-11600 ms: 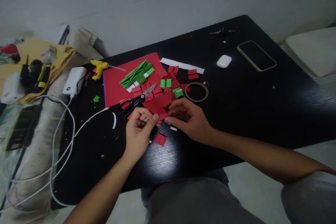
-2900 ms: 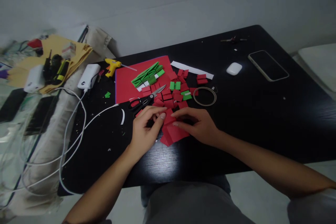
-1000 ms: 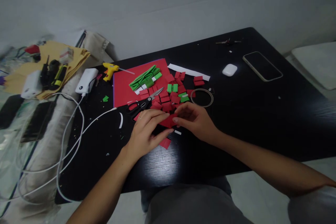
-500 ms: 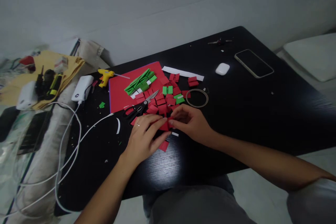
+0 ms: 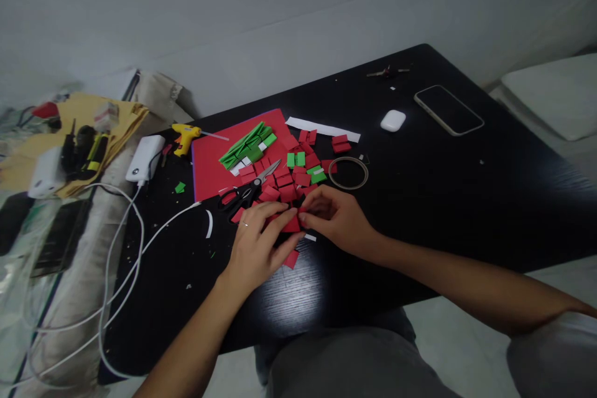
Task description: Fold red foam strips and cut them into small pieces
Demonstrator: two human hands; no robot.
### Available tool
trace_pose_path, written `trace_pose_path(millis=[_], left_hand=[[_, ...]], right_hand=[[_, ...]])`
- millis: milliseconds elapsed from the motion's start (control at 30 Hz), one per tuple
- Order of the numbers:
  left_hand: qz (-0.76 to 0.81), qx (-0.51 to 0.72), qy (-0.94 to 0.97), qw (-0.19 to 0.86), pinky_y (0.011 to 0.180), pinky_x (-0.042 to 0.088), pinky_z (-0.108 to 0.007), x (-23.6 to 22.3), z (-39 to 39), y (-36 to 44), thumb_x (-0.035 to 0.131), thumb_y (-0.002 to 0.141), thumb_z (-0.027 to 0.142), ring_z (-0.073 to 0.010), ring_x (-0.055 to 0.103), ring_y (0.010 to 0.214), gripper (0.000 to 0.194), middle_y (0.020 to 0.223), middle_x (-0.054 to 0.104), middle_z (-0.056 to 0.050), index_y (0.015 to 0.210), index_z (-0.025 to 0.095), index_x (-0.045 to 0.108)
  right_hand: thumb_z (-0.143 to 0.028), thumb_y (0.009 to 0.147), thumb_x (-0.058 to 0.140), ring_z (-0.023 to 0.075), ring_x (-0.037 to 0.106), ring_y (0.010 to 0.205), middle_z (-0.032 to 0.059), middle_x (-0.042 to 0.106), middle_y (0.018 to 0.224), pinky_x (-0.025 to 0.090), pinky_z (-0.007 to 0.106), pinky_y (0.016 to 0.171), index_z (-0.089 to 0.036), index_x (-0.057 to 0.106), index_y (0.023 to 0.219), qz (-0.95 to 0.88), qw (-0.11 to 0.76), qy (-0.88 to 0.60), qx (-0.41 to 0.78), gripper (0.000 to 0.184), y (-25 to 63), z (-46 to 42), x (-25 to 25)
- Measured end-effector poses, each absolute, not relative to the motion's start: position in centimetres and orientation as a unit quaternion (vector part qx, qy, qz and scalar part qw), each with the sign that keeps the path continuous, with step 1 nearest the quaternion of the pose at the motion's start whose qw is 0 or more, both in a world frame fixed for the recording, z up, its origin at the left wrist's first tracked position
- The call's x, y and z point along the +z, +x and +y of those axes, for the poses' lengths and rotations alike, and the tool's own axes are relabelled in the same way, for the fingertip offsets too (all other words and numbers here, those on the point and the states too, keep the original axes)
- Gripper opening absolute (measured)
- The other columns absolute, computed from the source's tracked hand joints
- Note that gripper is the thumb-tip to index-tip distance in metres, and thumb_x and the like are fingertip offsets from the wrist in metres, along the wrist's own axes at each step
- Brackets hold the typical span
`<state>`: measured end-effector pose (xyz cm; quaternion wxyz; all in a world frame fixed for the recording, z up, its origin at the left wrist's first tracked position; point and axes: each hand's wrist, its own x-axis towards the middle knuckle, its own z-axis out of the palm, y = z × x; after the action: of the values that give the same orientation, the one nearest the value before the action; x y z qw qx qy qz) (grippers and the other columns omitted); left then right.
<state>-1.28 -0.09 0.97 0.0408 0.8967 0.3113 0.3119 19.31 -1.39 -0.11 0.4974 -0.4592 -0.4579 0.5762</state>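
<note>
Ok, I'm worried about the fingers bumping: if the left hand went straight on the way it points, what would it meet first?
The left hand would most likely meet the red paper at its fingers, then the right hand just beyond; depth is hard to judge here.

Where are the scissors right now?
In the head view, the scissors lie left of centre, just beyond the left hand, across the lower edge of the large red sheet.

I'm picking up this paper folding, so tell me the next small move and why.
Probably press the red paper flatter with the left hand: its fingers lie across the paper, and the right hand seems to pinch the other end.
</note>
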Motion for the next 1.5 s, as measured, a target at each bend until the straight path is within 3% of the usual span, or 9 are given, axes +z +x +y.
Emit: trace_pose_path(millis=[300, 533, 767, 900, 1267, 1500], left_hand=[[0.322, 0.323, 0.890, 0.023, 0.100, 0.054, -0.047, 0.9, -0.1, -1.1, 0.079, 0.090, 0.029, -0.0296, 0.063, 0.117, 0.044, 0.125, 0.064, -0.014, 0.129, 0.018, 0.062], [0.318, 0.319, 0.892, 0.027, 0.100, 0.053, -0.048, 1.0, -0.1, -1.0, 0.077, 0.092, 0.027, -0.0307, 0.063, 0.119, 0.042, 0.126, 0.064, -0.015, 0.130, 0.018, 0.061], [0.331, 0.314, 0.889, 0.034, 0.102, 0.054, -0.048, 0.9, -0.1, -1.3, 0.077, 0.092, 0.031, -0.0299, 0.063, 0.120, 0.046, 0.127, 0.063, -0.013, 0.133, 0.022, 0.059], [0.336, 0.317, 0.886, 0.040, 0.103, 0.053, -0.049, 1.3, 0.0, -1.4, 0.078, 0.091, 0.032, -0.0309, 0.062, 0.122, 0.047, 0.128, 0.063, -0.014, 0.133, 0.021, 0.059], [0.347, 0.349, 0.868, 0.064, 0.101, 0.054, -0.048, 1.5, -0.1, -1.2, 0.069, 0.093, 0.014, -0.0280, 0.063, 0.119, 0.030, 0.128, 0.063, -0.013, 0.122, 0.020, 0.063], [0.341, 0.329, 0.877, 0.072, 0.104, 0.052, -0.050, 1.6, -0.2, -1.2, 0.067, 0.095, 0.014, -0.0287, 0.060, 0.123, 0.020, 0.130, 0.062, -0.013, 0.114, 0.021, 0.062]], right_hand=[[-0.023, 0.081, 0.078, 0.0171, 0.076, 0.086, 0.0019, 0.076, 0.090, 0.063, 0.032, 0.083, -0.021, 0.066, 0.093, -0.462, 0.503, -0.424, 0.595, 0.017, 19.1, -1.7, -0.3], [-0.024, 0.076, 0.085, 0.0181, 0.078, 0.092, 0.0014, 0.077, 0.094, 0.064, 0.034, 0.091, -0.023, 0.065, 0.094, -0.445, 0.507, -0.417, 0.609, 0.027, 19.0, -1.8, -0.5], [-0.024, 0.077, 0.086, 0.0174, 0.078, 0.089, 0.0004, 0.077, 0.092, 0.064, 0.030, 0.084, -0.023, 0.067, 0.094, -0.457, 0.515, -0.434, 0.582, 0.026, 19.3, -1.8, -0.7], [-0.026, 0.079, 0.086, 0.0187, 0.079, 0.089, 0.0012, 0.078, 0.092, 0.065, 0.030, 0.081, -0.023, 0.067, 0.096, -0.485, 0.518, -0.449, 0.543, 0.026, 19.5, -1.7, -0.8], [-0.024, 0.094, 0.073, 0.0190, 0.079, 0.085, 0.0017, 0.081, 0.096, 0.065, 0.032, 0.084, -0.026, 0.073, 0.103, -0.658, 0.475, -0.478, 0.335, 0.009, 19.7, -2.8, -0.8], [-0.023, 0.094, 0.073, 0.0183, 0.079, 0.085, 0.0013, 0.081, 0.096, 0.065, 0.031, 0.083, -0.026, 0.073, 0.103, -0.669, 0.469, -0.475, 0.326, 0.010, 19.7, -2.9, -0.8]])
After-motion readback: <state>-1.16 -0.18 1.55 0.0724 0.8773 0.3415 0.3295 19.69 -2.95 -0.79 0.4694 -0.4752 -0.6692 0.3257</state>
